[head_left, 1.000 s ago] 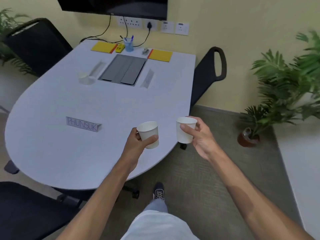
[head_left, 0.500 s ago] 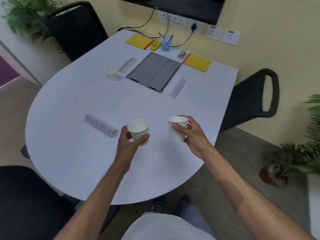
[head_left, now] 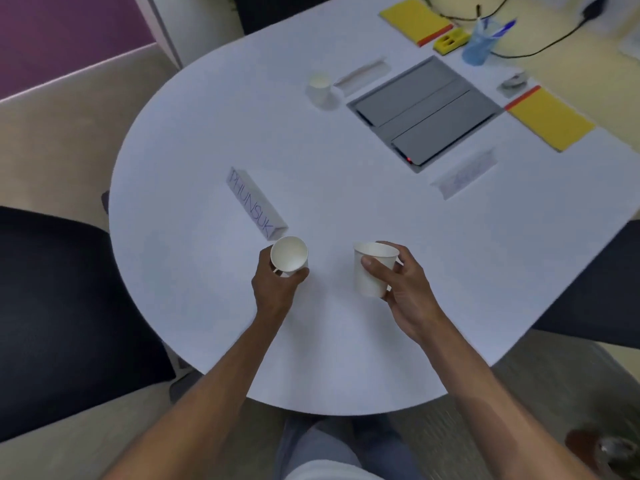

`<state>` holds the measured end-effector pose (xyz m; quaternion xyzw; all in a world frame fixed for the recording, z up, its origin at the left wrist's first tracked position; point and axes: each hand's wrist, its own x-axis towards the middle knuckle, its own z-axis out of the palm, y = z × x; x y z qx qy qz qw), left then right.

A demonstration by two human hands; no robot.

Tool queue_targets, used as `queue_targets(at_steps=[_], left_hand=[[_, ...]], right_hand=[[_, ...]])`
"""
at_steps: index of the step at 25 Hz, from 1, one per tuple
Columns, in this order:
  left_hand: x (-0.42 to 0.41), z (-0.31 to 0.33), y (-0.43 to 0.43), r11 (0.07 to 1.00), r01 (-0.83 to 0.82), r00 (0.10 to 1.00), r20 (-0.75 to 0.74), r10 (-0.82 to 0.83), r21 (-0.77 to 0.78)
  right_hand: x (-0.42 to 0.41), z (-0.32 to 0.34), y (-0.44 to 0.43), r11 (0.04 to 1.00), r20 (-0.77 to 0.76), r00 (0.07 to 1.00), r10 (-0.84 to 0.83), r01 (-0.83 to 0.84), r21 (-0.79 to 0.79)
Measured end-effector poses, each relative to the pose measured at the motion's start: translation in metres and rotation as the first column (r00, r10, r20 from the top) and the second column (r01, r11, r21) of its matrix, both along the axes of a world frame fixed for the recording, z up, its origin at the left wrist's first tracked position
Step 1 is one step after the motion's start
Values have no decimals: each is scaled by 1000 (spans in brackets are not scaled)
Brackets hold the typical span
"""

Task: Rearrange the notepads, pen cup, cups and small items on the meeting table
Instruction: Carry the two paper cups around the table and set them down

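My left hand (head_left: 277, 289) grips a white paper cup (head_left: 289, 255) above the near part of the white table (head_left: 194, 265), close to the end of a folded name card (head_left: 255, 202). My right hand (head_left: 398, 285) grips a second white paper cup (head_left: 372, 268) a little to the right. A third paper cup (head_left: 320, 89) stands far off beside another name card (head_left: 362, 72). Two yellow notepads (head_left: 414, 17) (head_left: 550, 117), a blue pen cup (head_left: 479, 43), a yellow small item (head_left: 450, 41) and a grey small item (head_left: 514, 85) lie at the far end.
A grey cable hatch (head_left: 424, 110) is set into the table's middle, with a third name card (head_left: 465, 173) beside it. Black chairs stand at the left (head_left: 69, 306) and right (head_left: 595, 278). Cables run along the far edge. A plant pot (head_left: 602, 448) sits on the floor at the bottom right.
I have come closer and stand over the table's near edge. Both hands, each still holding its cup, are now above the tabletop; the left cup is near the name card.
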<state>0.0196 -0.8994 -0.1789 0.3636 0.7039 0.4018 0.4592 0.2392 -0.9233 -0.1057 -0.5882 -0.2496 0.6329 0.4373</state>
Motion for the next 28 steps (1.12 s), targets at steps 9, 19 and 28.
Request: queue_targets(at_steps=[9, 19, 28], left_hand=[[30, -38, 23, 996, -89, 989, -120, 86, -16], [36, -44, 26, 992, -119, 982, -150, 110, -52], [39, -17, -2, 992, -82, 982, -176, 64, -98]], right_hand=[[20, -42, 17, 999, 22, 999, 40, -40, 4], [25, -42, 18, 997, 29, 997, 72, -73, 23], [47, -28, 8, 998, -22, 998, 64, -64, 23]])
